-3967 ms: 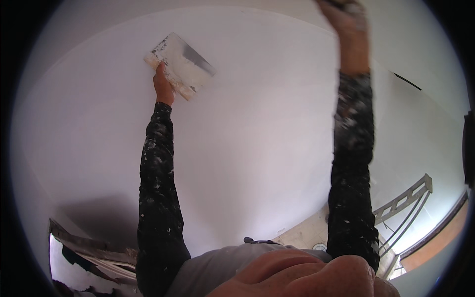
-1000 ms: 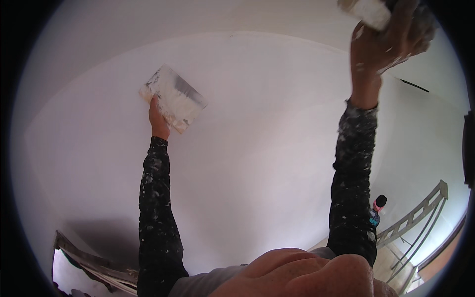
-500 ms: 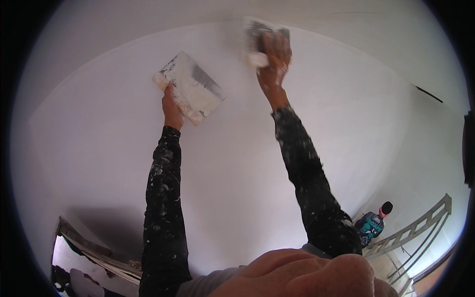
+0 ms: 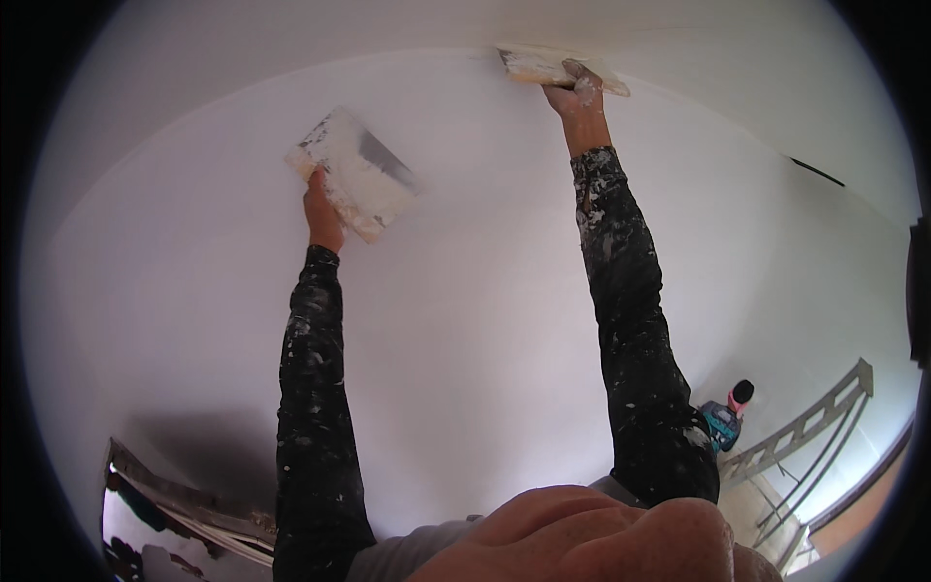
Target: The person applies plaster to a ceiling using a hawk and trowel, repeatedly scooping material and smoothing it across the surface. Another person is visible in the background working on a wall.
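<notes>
In my left hand (image 4: 323,211) is a flat rectangular plastering trowel (image 4: 351,175), its face turned toward me and smeared with white plaster. The fingers behind it are hidden; the thumb shows at its lower left edge. My right hand (image 4: 579,89) reaches higher and grips a second plastering trowel (image 4: 531,66), tilted so it shows mostly edge-on, close to where the white wall (image 4: 465,291) meets the ceiling (image 4: 407,24). White plaster coats the right hand's fingers. Both black sleeves are spotted with white.
At the lower right a person in a dark cap (image 4: 722,417) stands near a metal scaffold frame (image 4: 805,427). An opening with a rough frame (image 4: 184,500) lies at the lower left. A short black strip (image 4: 817,172) sits on the upper right surface.
My right hand has moved up and to the right, its trowel turning from broadside to nearly edge-on. My left hand and its trowel have shifted slightly left.
</notes>
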`<state>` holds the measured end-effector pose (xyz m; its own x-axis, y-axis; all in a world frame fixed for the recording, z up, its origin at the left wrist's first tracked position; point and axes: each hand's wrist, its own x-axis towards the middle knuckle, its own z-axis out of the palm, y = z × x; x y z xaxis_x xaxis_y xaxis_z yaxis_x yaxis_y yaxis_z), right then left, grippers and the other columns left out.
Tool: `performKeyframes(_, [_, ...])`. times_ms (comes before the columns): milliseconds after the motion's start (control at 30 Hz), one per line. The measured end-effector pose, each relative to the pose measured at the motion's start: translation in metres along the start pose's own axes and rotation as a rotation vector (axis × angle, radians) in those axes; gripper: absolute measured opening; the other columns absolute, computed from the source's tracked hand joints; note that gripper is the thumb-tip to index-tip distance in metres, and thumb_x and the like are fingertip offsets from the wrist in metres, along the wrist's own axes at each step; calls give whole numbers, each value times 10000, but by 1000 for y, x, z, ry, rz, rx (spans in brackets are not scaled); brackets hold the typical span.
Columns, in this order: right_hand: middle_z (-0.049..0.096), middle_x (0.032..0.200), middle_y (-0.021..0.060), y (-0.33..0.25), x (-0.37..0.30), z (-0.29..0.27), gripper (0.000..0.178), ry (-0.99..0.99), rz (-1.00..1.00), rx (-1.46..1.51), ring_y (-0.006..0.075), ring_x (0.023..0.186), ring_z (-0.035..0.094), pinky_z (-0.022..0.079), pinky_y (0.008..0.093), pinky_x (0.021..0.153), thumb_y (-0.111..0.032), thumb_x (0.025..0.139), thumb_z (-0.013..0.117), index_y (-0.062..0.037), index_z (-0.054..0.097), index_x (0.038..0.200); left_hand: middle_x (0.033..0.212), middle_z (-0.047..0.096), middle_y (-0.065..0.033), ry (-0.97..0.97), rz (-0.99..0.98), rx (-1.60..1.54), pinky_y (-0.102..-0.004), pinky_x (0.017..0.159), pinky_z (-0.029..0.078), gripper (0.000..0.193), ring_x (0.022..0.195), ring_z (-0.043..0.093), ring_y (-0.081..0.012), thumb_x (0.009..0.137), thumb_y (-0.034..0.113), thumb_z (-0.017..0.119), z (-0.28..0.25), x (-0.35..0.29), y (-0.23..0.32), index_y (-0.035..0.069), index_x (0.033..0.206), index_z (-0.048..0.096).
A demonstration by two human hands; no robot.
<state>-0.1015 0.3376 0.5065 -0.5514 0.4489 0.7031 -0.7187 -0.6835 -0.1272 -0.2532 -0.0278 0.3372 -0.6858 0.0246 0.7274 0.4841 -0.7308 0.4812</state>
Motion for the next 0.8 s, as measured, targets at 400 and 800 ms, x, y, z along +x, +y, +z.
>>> performKeyframes(400, [562, 1090, 183, -242, -133, 146, 89, -217, -116, -146, 296, 976, 563, 500, 426, 969, -54, 958, 545, 31, 547, 933, 1235, 583, -88, 8, -28, -18, -321, 979, 435, 526, 1123, 568, -206, 984, 389, 501, 12, -4, -5, -39, 1290, 514])
performKeyframes(800, [458, 1385, 252, -297, -297, 126, 541, -467, -520, -400, 346, 1286, 458, 344, 469, 1136, 31, 835, 529, 118, 376, 1347, 1223, 584, -87, 11, -4, -50, -325, 979, 441, 524, 1121, 569, -205, 976, 384, 517, 4, -4, 1, -29, 1299, 500])
